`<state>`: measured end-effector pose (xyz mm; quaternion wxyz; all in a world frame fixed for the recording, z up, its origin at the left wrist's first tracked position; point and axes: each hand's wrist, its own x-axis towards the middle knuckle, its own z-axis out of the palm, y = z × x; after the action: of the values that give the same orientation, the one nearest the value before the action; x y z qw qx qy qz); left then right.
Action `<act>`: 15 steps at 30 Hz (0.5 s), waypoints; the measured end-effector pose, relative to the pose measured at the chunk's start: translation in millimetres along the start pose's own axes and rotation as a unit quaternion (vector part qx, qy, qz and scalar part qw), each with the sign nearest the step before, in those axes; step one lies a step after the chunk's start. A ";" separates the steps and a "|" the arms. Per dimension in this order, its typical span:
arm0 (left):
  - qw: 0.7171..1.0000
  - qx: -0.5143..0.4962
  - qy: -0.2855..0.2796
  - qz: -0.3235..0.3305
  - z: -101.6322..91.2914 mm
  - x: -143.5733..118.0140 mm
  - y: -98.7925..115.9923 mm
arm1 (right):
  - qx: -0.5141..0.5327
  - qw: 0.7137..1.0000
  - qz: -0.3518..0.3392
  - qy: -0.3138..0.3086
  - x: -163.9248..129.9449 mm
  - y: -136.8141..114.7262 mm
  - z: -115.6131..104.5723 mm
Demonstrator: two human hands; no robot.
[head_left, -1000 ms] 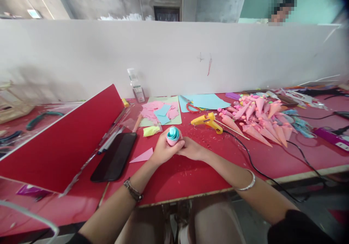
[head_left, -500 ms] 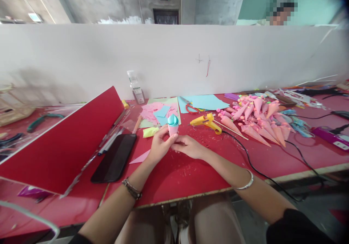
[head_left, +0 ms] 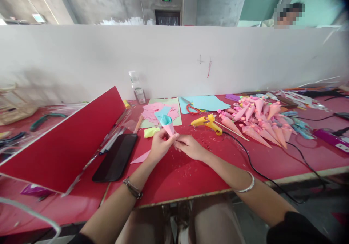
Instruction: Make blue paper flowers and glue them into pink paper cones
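Paper cone point(head_left: 167, 124): pink paper rolled to a point, a light-blue rolled paper filling at its wide mouth; held above the red table point(head_left: 191, 171), tilted, mouth up and toward the left, tip down between the two hands.
Left hand point(head_left: 159, 147): fingers closed on the cone's lower part, thumb and fingertips pinching near the tip.
Right hand point(head_left: 189, 146): fingers curled, fingertips meeting the cone's tip just beside the left thumb; whether they pinch it or only touch, cannot tell.
Handling, as judged: very light; thin paper, soft, crushes and creases easily; not slippery; blue filling may be loose in the mouth.
Where to hold: low on the narrow end where the layers overlap and the wall is stiffest; gentle pinch; keep off the open rim.
Nearby: yellow glue gun point(head_left: 207, 122) just right of the hands, black cord trailing; black phone point(head_left: 114, 156) to the left; pile of finished pink cones point(head_left: 259, 120) well to the right; pink and blue paper scraps point(head_left: 160, 111) behind the cone.
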<state>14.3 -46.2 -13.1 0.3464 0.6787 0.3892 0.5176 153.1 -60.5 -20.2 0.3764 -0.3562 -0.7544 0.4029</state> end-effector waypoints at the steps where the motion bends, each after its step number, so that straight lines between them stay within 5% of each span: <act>1: 1.000 -0.006 -0.003 0.001 0.2 -0.1 0.1 | 0.004 1.000 0.003 -0.004 -0.1 0.3 -0.1; 15: 0.996 -0.086 -0.002 -0.018 0.7 -1.3 -2.2 | 0.058 0.998 0.024 -0.026 -0.4 -3.6 -1.3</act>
<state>14.4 -46.4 -15.7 0.4131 0.6402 0.3548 0.5418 153.5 -61.9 -16.6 0.3665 -0.3414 -0.7306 0.4641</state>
